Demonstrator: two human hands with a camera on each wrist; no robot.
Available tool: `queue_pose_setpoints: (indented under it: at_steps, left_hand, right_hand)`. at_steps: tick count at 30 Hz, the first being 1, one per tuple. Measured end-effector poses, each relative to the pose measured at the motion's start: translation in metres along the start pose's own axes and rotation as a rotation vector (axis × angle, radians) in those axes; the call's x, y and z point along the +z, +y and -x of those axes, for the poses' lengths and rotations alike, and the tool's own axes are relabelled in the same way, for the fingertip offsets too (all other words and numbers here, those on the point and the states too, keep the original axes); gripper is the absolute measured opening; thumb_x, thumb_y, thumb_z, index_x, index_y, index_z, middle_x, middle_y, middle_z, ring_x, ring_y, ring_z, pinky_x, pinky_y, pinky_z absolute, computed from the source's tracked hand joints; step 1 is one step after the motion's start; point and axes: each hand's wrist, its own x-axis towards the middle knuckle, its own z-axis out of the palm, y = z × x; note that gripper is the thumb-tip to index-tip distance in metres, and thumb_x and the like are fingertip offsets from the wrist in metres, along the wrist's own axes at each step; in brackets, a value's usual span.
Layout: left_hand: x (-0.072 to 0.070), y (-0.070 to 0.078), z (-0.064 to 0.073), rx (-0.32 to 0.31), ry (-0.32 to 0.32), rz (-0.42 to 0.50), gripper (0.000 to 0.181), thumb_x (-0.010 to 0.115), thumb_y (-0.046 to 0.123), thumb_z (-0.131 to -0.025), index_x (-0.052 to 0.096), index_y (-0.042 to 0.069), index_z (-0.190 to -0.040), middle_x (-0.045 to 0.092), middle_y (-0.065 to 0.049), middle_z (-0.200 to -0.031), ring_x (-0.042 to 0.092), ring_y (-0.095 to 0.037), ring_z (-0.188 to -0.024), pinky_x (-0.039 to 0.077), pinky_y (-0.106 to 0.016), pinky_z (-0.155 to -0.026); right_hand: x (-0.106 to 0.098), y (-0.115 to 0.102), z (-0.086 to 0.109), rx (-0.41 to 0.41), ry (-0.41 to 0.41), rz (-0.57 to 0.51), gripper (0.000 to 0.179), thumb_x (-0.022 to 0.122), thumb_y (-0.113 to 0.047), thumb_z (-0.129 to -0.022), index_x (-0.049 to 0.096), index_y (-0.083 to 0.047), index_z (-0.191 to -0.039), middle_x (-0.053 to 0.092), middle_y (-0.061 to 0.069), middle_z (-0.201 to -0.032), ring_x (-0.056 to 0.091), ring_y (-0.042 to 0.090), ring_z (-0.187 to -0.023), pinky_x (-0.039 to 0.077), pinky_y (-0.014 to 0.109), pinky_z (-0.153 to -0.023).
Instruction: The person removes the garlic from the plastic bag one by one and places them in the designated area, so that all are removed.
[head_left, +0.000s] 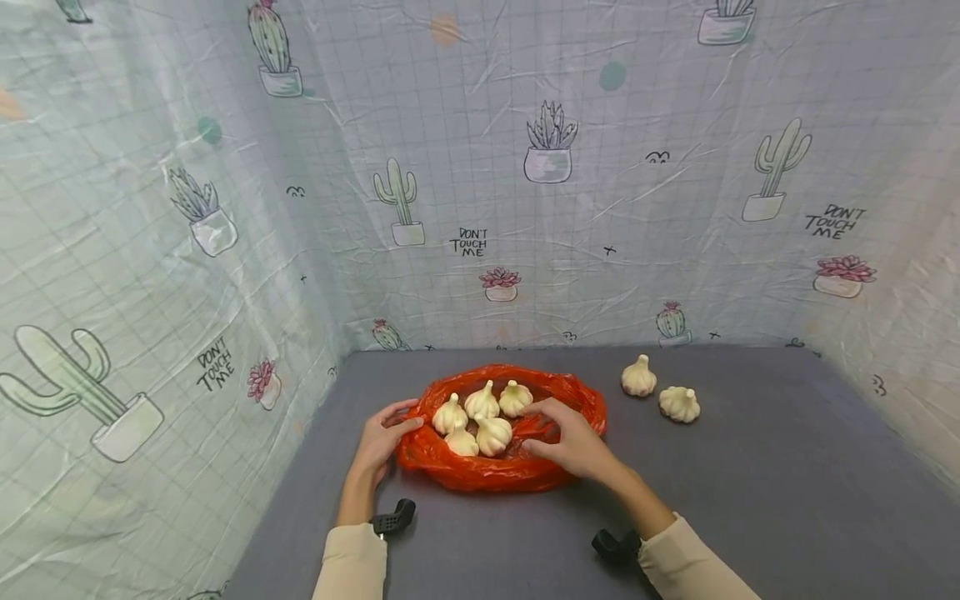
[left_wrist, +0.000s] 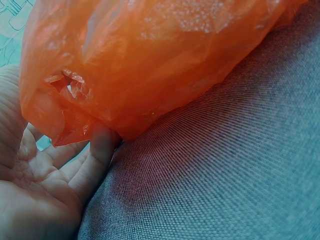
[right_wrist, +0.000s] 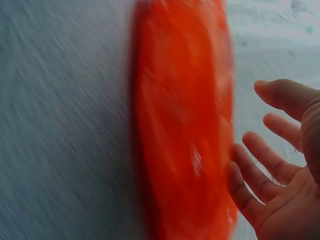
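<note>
A red plastic bag [head_left: 495,477] lies on the table with its mouth spread wide and its rim rolled out. Several garlic bulbs [head_left: 482,402] sit inside, mostly toward its left half. My left hand [head_left: 380,437] holds the bag's left edge, thumb on the near side; in the left wrist view its fingers [left_wrist: 95,155] reach beneath the orange-red film. Over the right part of the opening is my right hand [head_left: 573,442], thumb and fingers apart with nothing between them. The right wrist view shows this hand's fingers spread beside the blurred bag wall [right_wrist: 185,120].
Two more garlic bulbs lie outside the bag to the right, one upright [head_left: 638,377] and one on its side [head_left: 679,405]. The grey table [head_left: 787,500] meets a cactus-print curtain [head_left: 480,167] at the back and sides. Black wrist cameras [head_left: 393,517] are on both wrists.
</note>
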Motion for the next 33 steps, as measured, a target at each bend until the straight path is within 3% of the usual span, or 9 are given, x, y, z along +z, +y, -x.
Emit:
queue_pose_setpoints:
  at_steps: [10,19,26,33]
  left_hand:
    - [0.0,-0.001,0.0,0.015,0.008,0.005,0.05,0.081,0.019,-0.088,0.066,0.012,-0.135,0.068,-0.013,-0.122,0.066,-0.016,-0.1,0.057,-0.03,-0.083]
    - [0.001,-0.001,0.001,0.014,0.01,-0.001,0.048,0.081,0.019,-0.088,0.068,0.013,-0.134,0.068,-0.013,-0.123,0.066,-0.018,-0.102,0.057,-0.031,-0.083]
    - [0.001,-0.001,0.001,0.012,0.003,0.0,0.05,0.08,0.019,-0.089,0.066,0.012,-0.136,0.067,-0.016,-0.127,0.066,-0.017,-0.101,0.057,-0.031,-0.083]
    - [0.0,-0.003,-0.001,0.011,0.006,0.017,0.05,0.078,0.016,-0.09,0.064,0.011,-0.138,0.066,-0.016,-0.128,0.066,-0.016,-0.101,0.057,-0.03,-0.082]
  right_hand:
    - [0.026,-0.004,-0.015,0.01,-0.036,0.0,0.051,0.083,-0.018,-0.085,0.064,-0.008,-0.131,0.065,0.01,-0.126,0.064,0.028,-0.107,0.054,0.045,-0.091]
    - [0.038,-0.001,-0.034,0.13,-0.087,0.005,0.053,0.083,-0.021,-0.086,0.062,-0.01,-0.134,0.063,0.011,-0.128,0.064,0.025,-0.111,0.055,0.038,-0.088]
    - [0.043,0.004,-0.04,0.123,-0.094,0.013,0.051,0.084,-0.018,-0.085,0.064,-0.004,-0.13,0.066,0.011,-0.124,0.064,0.022,-0.103,0.053,0.042,-0.09]
    - [0.044,0.007,-0.042,0.138,-0.133,0.037,0.047,0.085,-0.02,-0.083,0.067,-0.009,-0.125,0.069,0.003,-0.113,0.061,0.014,-0.094,0.051,0.033,-0.085]
